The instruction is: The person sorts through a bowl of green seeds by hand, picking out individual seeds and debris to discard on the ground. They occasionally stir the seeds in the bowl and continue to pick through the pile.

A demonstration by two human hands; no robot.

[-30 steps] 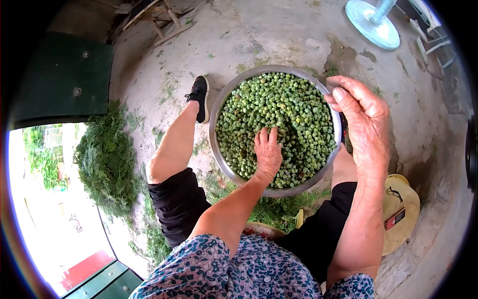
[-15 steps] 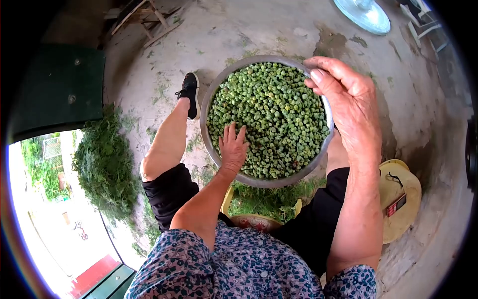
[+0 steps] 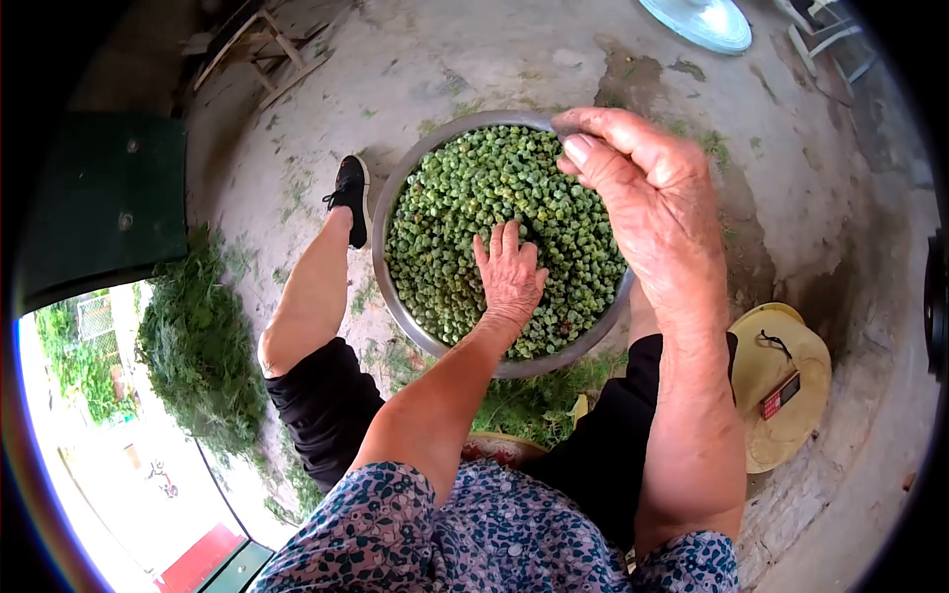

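Observation:
A round metal bowl (image 3: pixel 390 296) is filled with small round green fruits or pods (image 3: pixel 465 188). My left hand (image 3: pixel 511 275) rests palm down on them, fingers stretched out and a little apart, the tips partly among the fruits. Over the bowl's upper right edge is my right hand (image 3: pixel 647 193), thumb and fingers pinched together. Its fingers cover part of the rim, and what lies between them, if anything, is hidden. Beneath the bowl, between my legs, feathery green stems (image 3: pixel 524 410) lie in a container with a patterned side (image 3: pixel 502 450).
A yellow round stool or lid (image 3: pixel 756 445) at right bears a red phone (image 3: pixel 781 394). Cut greenery (image 3: pixel 203 341) is heaped at left, beside a dark green door panel (image 3: pixel 89 198). A wooden frame (image 3: pixel 262 54) and a pale round base (image 3: pixel 702 20) stand farther away on the concrete floor.
My left hand has moved right and slightly up across the fruits, toward the bowl's middle. My right hand has shifted left over the rim. The whole view has shifted slightly.

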